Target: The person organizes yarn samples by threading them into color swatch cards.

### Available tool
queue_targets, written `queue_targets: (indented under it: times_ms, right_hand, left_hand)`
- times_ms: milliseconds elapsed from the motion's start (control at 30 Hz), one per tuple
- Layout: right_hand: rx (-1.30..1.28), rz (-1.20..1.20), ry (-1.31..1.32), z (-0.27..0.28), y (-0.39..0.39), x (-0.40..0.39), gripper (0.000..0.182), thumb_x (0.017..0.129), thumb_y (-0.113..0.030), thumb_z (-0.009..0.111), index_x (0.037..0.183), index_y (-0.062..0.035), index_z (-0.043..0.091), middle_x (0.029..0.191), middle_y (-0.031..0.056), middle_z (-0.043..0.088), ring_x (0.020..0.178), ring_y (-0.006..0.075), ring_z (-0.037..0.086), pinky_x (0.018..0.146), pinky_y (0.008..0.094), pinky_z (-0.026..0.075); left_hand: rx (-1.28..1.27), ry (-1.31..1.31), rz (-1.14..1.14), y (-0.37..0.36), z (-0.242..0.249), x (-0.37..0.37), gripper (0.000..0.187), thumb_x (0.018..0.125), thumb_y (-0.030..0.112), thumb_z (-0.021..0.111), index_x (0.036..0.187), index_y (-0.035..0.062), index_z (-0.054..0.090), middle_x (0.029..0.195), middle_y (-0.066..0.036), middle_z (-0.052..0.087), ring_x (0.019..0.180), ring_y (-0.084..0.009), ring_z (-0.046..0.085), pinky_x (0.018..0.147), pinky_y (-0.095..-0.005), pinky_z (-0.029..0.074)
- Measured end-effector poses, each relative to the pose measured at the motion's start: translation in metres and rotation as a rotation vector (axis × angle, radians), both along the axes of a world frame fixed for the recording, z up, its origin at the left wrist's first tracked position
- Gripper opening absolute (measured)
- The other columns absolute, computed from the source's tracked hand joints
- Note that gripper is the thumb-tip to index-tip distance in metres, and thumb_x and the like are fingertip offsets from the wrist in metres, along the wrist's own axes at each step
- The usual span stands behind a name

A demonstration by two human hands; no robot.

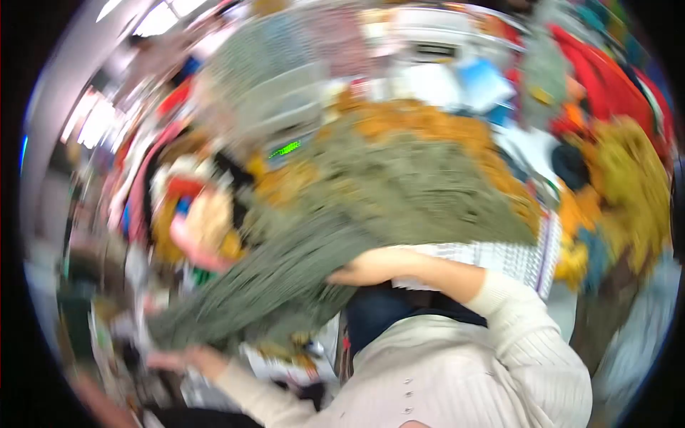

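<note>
A long dark grey-green knitted piece (278,264) stretches diagonally from the lower left toward the table. My right hand (367,267) is closed on its near edge, the thumb side out of clear view. Below the far left end of the knit, my left hand (189,359) has its fingers stretched out flat; blur hides whether they touch the cloth. Behind the held piece, a heap of olive-green knitwear (421,182) lies over mustard-orange knitwear (399,118).
A display with green digits (287,149) stands behind the heap. White gridded surface (492,260) shows at the table's near edge. Piles of coloured clothing (193,207) rise at left, and mustard knits (628,185) hang at right. Plastic bags (292,364) lie low at left.
</note>
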State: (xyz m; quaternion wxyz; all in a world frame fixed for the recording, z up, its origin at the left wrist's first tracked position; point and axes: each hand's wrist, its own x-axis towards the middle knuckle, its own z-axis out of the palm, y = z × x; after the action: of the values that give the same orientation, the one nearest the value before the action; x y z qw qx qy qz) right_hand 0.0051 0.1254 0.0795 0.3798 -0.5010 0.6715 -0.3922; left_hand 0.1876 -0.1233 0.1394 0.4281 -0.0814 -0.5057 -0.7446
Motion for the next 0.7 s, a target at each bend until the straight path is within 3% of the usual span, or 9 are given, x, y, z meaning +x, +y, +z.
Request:
queue_targets:
  times_ms: [67, 167, 233, 333, 400, 467, 500, 533, 700]
  right_hand:
    - [-0.038, 0.064, 0.161, -0.02, 0.02, -0.008, 0.046, 0.08, -0.031, 0.048, 0.113, 0.0, 0.042, 0.11, 0.0201, 0.047, 0.098, 0.0294, 0.048, 0.082, 0.0333, 0.038]
    - [-0.163, -0.003, -0.099, -0.022, 0.08, -0.028, 0.047, 0.079, -0.03, 0.051, 0.114, -0.0002, 0.042, 0.108, 0.0164, 0.05, 0.096, 0.0246, 0.049, 0.081, 0.0322, 0.039]
    - [-0.117, -0.307, -0.127, -0.026, 0.132, -0.056, 0.044, 0.078, -0.027, 0.053, 0.111, 0.0017, 0.045, 0.105, 0.0133, 0.052, 0.097, 0.0213, 0.048, 0.085, 0.0301, 0.038]
    - [-0.259, -0.982, -0.326, -0.038, 0.214, -0.1, 0.026, 0.075, -0.017, 0.056, 0.094, 0.001, 0.056, 0.08, 0.0042, 0.058, 0.071, 0.011, 0.053, 0.064, 0.0242, 0.043]
    - [-0.334, -1.347, -0.155, -0.061, 0.27, -0.127, 0.023, 0.071, -0.014, 0.057, 0.088, 0.0014, 0.057, 0.073, 0.0056, 0.057, 0.062, 0.0133, 0.051, 0.058, 0.0269, 0.042]
    - [0.139, -1.595, 0.246, -0.066, 0.314, -0.134, 0.02, 0.066, -0.017, 0.058, 0.077, 0.0005, 0.058, 0.061, 0.0104, 0.055, 0.059, 0.019, 0.052, 0.053, 0.0308, 0.039]
    - [0.515, -1.506, 0.306, -0.071, 0.333, -0.139, 0.023, 0.065, -0.019, 0.058, 0.078, 0.0008, 0.057, 0.066, 0.0142, 0.056, 0.062, 0.0257, 0.054, 0.056, 0.0341, 0.041]
    - [0.249, -1.445, 0.748, -0.093, 0.346, -0.135, 0.028, 0.065, -0.021, 0.059, 0.082, 0.0012, 0.056, 0.074, 0.0181, 0.057, 0.068, 0.0322, 0.054, 0.06, 0.037, 0.042]
    - [0.326, -1.232, 0.88, -0.171, 0.381, -0.157, 0.015, 0.064, -0.01, 0.054, 0.076, -0.0027, 0.054, 0.071, 0.0171, 0.056, 0.069, 0.0321, 0.055, 0.057, 0.0388, 0.04]
  left_hand:
    - [-0.022, -0.174, 0.026, 0.006, -0.007, -0.013, 0.065, 0.072, 0.039, 0.054, 0.119, -0.0018, 0.032, 0.118, -0.013, 0.04, 0.109, -0.0236, 0.038, 0.092, -0.0378, 0.031]
    - [-0.034, -0.333, -0.005, 0.017, -0.016, -0.028, 0.065, 0.072, 0.036, 0.054, 0.119, -0.002, 0.032, 0.118, -0.013, 0.04, 0.108, -0.0228, 0.039, 0.091, -0.0363, 0.031]
    - [-0.041, -0.404, -0.012, 0.022, -0.017, -0.027, 0.064, 0.072, 0.035, 0.055, 0.119, -0.0022, 0.032, 0.118, -0.012, 0.04, 0.108, -0.0222, 0.039, 0.09, -0.0354, 0.031]
    - [-0.025, -0.494, -0.02, 0.024, -0.017, -0.019, 0.063, 0.072, 0.032, 0.055, 0.119, -0.0024, 0.031, 0.118, -0.011, 0.04, 0.107, -0.0213, 0.04, 0.09, -0.0339, 0.032]
    - [0.015, -0.554, -0.058, 0.025, -0.016, -0.013, 0.063, 0.072, 0.031, 0.056, 0.119, -0.0025, 0.031, 0.119, -0.011, 0.04, 0.106, -0.0208, 0.04, 0.089, -0.033, 0.032]
    - [-0.025, -0.605, -0.068, 0.036, -0.01, -0.014, 0.062, 0.072, 0.029, 0.056, 0.12, -0.0026, 0.031, 0.119, -0.01, 0.04, 0.106, -0.0202, 0.04, 0.089, -0.032, 0.032]
    - [-0.299, -0.651, 0.073, 0.055, 0.0, -0.026, 0.06, 0.072, 0.028, 0.055, 0.119, -0.0027, 0.032, 0.118, -0.011, 0.041, 0.106, -0.0207, 0.04, 0.09, -0.0318, 0.031]
    - [-0.565, -0.72, 0.246, 0.061, 0.008, -0.031, 0.058, 0.073, 0.027, 0.055, 0.118, -0.0027, 0.034, 0.118, -0.011, 0.041, 0.107, -0.0212, 0.04, 0.091, -0.0316, 0.03]
    - [0.228, 0.01, -0.084, 0.039, -0.008, -0.01, 0.079, 0.074, 0.049, 0.048, 0.125, -0.0047, 0.02, 0.129, -0.02, 0.025, 0.121, -0.0308, 0.023, 0.099, -0.0419, 0.019]
